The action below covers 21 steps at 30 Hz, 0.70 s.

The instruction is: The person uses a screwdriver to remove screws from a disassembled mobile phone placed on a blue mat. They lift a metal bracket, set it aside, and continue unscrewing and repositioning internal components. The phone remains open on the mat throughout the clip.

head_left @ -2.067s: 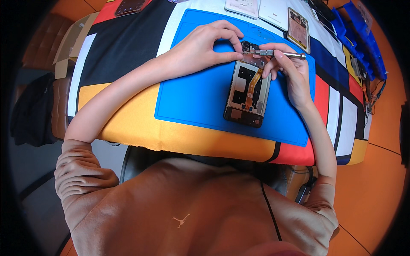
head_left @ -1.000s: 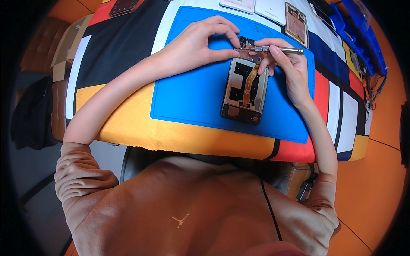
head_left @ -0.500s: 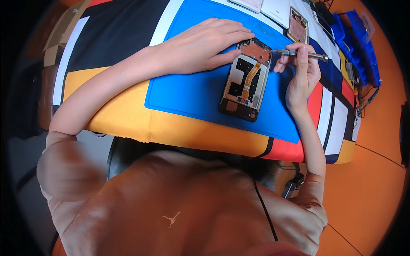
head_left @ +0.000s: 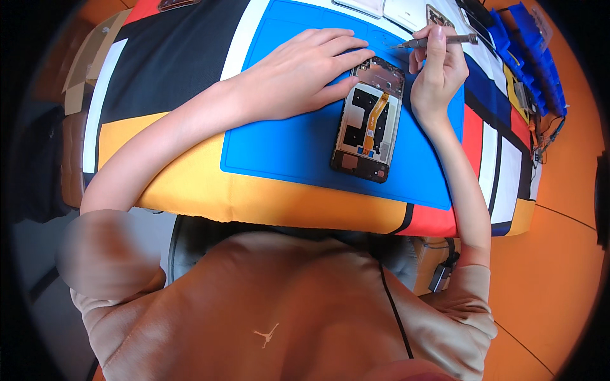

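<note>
An opened smartphone lies on the blue work mat, its inside facing up with an orange ribbon cable down the middle. My left hand rests palm down, fingers spread, with its fingertips at the phone's upper left edge. Between the thumb and fingers of my right hand is a slim metal screwdriver. Its tip points left and hovers over the mat, beyond the phone's top end and apart from it.
Light-coloured phone backs and another opened phone lie along the far side. Blue plastic bins and cables stand at the right edge. A cardboard box is at the far left. A colour-block cloth covers the table.
My right hand has carried the screwdriver away from the phone's upper right edge, up and slightly left over the mat. My left hand stays at the phone.
</note>
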Available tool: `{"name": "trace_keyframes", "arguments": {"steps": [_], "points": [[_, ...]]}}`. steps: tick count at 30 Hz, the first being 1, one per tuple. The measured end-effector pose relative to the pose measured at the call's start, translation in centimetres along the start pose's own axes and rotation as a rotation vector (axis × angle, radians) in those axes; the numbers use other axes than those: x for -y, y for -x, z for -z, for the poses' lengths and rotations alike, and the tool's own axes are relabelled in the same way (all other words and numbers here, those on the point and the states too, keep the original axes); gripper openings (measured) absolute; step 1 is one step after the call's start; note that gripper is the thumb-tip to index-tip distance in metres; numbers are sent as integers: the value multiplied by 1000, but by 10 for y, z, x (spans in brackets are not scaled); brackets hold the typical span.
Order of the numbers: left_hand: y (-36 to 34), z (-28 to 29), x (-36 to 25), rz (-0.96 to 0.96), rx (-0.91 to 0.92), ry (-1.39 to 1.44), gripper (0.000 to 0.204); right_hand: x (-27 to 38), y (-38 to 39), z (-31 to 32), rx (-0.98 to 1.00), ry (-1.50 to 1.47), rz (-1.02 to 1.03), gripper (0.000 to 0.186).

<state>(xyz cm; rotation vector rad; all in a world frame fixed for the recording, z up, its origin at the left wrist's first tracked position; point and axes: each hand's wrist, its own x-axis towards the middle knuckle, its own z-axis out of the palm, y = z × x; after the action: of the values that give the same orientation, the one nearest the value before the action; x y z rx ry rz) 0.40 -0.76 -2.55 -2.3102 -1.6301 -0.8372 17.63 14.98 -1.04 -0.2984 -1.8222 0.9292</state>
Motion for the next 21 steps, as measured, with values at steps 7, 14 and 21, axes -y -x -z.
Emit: {"name": "trace_keyframes", "arguments": {"steps": [7,14,21], "points": [[-2,1,2,-23,-28,30,39,2,3,4,59,14,-112,38],[-3,6,2,-32,2,46,40,17,11,-5,109,75,-179,28],[-3,7,3,-43,10,35,40,11,8,-6,129,193,4,26]]}}
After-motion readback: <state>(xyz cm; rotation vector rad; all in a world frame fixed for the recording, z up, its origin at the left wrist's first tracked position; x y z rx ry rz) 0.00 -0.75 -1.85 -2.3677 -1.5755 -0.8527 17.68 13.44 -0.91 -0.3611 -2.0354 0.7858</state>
